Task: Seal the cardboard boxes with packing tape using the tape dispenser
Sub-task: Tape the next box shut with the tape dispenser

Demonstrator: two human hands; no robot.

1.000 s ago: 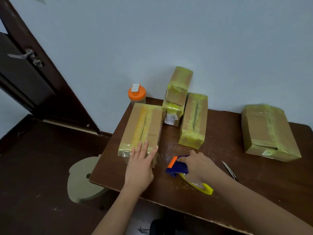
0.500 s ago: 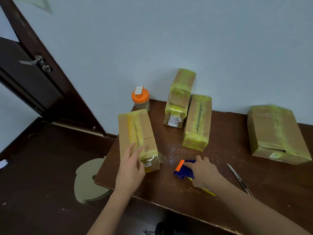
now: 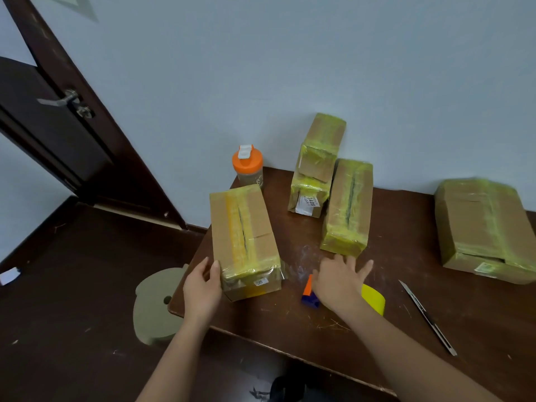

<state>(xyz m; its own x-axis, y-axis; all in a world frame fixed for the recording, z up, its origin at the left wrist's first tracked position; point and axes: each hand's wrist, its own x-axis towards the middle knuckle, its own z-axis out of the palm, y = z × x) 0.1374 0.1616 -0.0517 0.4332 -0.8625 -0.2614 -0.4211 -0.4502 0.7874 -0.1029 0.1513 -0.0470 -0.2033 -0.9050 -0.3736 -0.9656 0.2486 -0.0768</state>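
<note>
Step in hand: a box is being squared up on the table between runs of tape; its top seam is already covered by a yellow strip, and its near end carries tape as well.
Left hand: its grip is laid against the near left corner of the box, thumb on the near end and fingers round the left side, so that the box is steadied and turned.
Box, relative to that grip: it is touched directly, and stretches away from the palm toward the wall.
Right hand: its fingers are spread flat and nothing is held; it hovers just above the tape dispenser.
Tape dispenser, relative to that grip: it lies on the table beneath and just nearer than the palm, its orange and blue head left of the wrist, its yellow roll right of it.
Next move: judged from this, the dispenser would need to be taken up again and its blade end brought to an untaped edge while the box is held firm.
Knife: it lies well right of the right hand.
Change: half a second ago the right hand was resting on the dispenser; it has since been lifted and opened. The left hand has been shifted from the top of the box to its corner, and the box has been swung straighter.
</note>
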